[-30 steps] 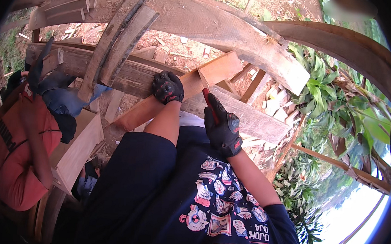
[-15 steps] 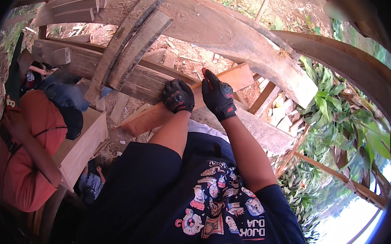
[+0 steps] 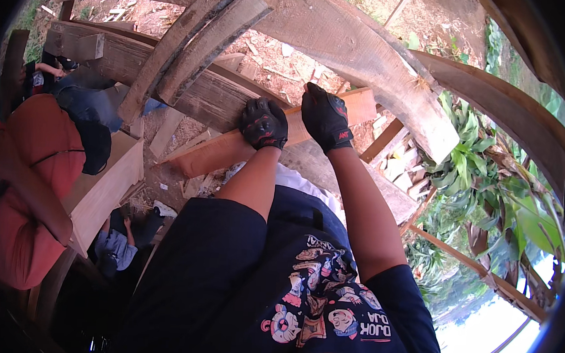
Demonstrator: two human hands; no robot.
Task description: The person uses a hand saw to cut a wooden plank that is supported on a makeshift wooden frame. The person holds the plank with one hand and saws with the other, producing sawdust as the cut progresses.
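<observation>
Item one: a smooth orange-brown board (image 3: 298, 129), lying aslant under both gloved hands, its far end upper right, its near end lower left. We list the left hand (image 3: 264, 123) on the board's middle, knuckles up, fingers bent down; how firmly they grip we cannot tell. The right hand (image 3: 325, 119) is at the board's upper stretch, fingers curled into a near-fist; whether it encloses anything we cannot see.

Edges and room: the board crosses a rough, grey-brown beam (image 3: 190, 96). Its far end reaches near a broad, weathered slab (image 3: 367, 62); between slab and beam we note a gap showing ground strewn with chips. Left of the hands, two narrow, dark-edged lengths of wood (image 3: 216, 48) lie across the beam.

Also listed: a pale, box-like timber piece (image 3: 108, 195), beside a co-worker in a red-orange shirt (image 3: 39, 187); broad-leaved green plants (image 3: 475, 153) at right.
</observation>
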